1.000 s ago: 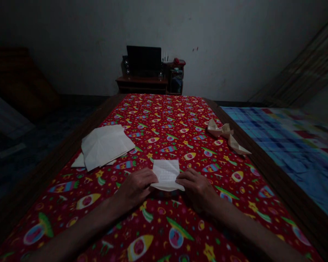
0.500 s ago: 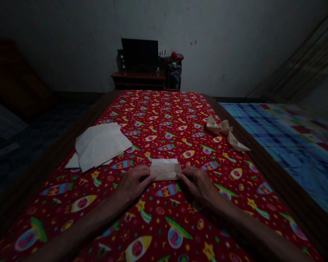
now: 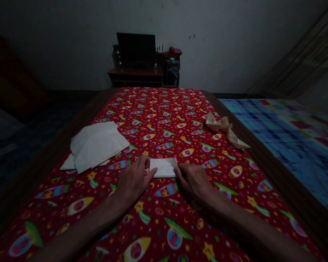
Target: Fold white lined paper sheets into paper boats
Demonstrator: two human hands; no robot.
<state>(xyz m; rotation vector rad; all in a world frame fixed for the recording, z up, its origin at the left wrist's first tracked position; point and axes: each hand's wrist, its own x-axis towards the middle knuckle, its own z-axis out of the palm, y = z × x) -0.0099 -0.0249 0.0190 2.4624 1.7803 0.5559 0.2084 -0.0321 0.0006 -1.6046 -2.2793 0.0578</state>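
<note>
A small strip of folded paper (image 3: 163, 167), pale and wider than it is deep, lies on the red patterned cloth (image 3: 164, 207) in front of me. At its left end is my left hand (image 3: 134, 177), thumb on the lower corner and fingers curled along the side. My right hand (image 3: 194, 179) pinches the right end between thumb and bent fingers. Some fingertips are hidden behind the hands. To the left rests a fanned pile of paper sheets (image 3: 98, 143). On the right sit several folded paper boats (image 3: 236, 140), close together.
The cloth covers a long table with dark wooden edges (image 3: 251, 156). Beyond its far end stand a monitor (image 3: 136, 50) on a desk (image 3: 135, 77) and a red telephone (image 3: 175, 51). A blue checked sheet (image 3: 268, 134) spreads along the right side.
The paper's near edge has been folded upward, making the sheet shallower; a pale face now shows where a tan flap was. The left hand's fingers have lifted higher. The camera view has shifted slightly.
</note>
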